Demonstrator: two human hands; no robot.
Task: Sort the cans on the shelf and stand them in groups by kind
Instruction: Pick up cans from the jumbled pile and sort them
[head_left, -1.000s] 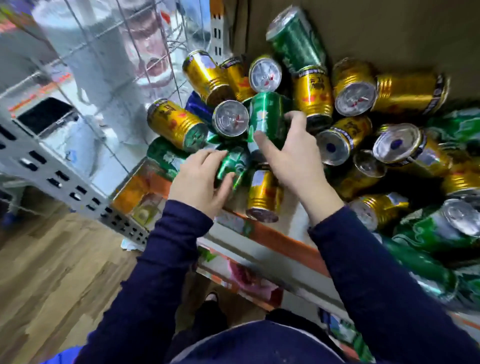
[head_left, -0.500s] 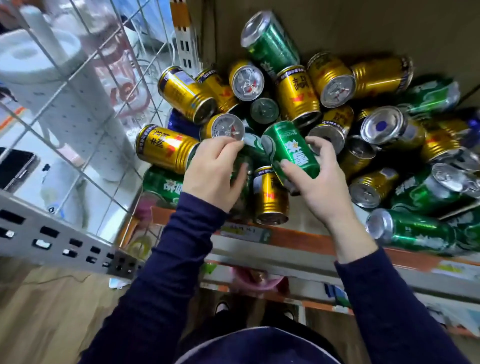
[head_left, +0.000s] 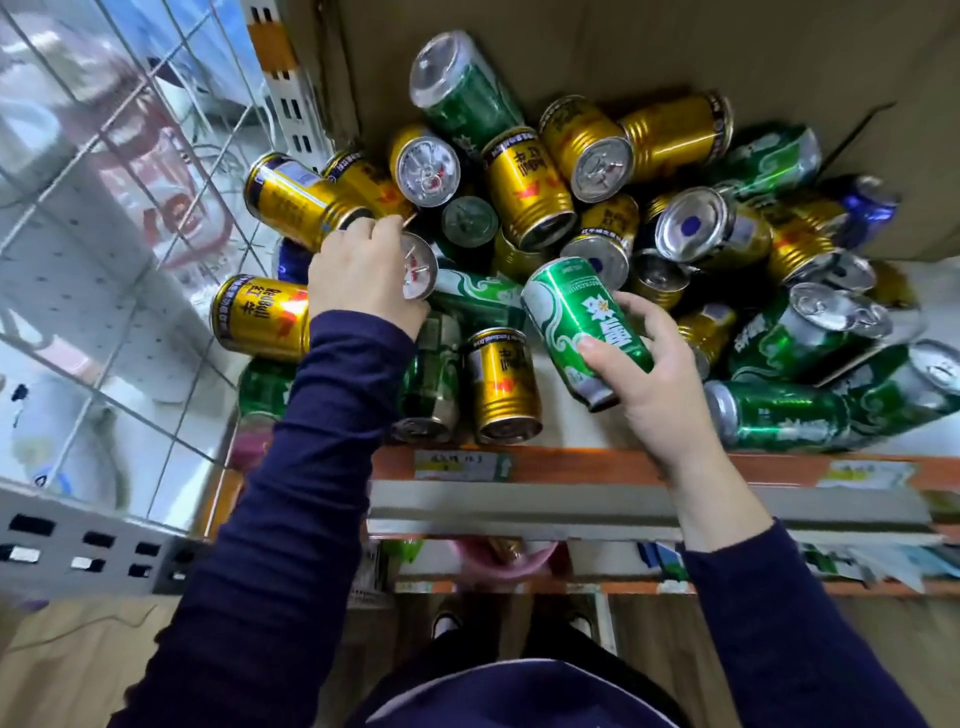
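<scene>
On the head camera, my right hand (head_left: 657, 387) curls round a green can (head_left: 582, 317), held tilted above the shelf (head_left: 597, 465) front. My left hand (head_left: 363, 275) grips a silver-topped can (head_left: 418, 273) in the jumbled pile of cans (head_left: 524, 182) just left of it.

green can (head_left: 587, 322) with white swirls, gold cans (head_left: 530, 187), navy sleeves (head_left: 291, 499), orange shelf edge (head_left: 571, 465)

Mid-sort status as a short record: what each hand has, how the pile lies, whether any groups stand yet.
left hand: grips a silver-ended can, body hidden
right hand: holds a green can, tilted
pile: gold cans, green cans and a blue can, jumbled on the shelf
groups: none standing sorted in view
</scene>
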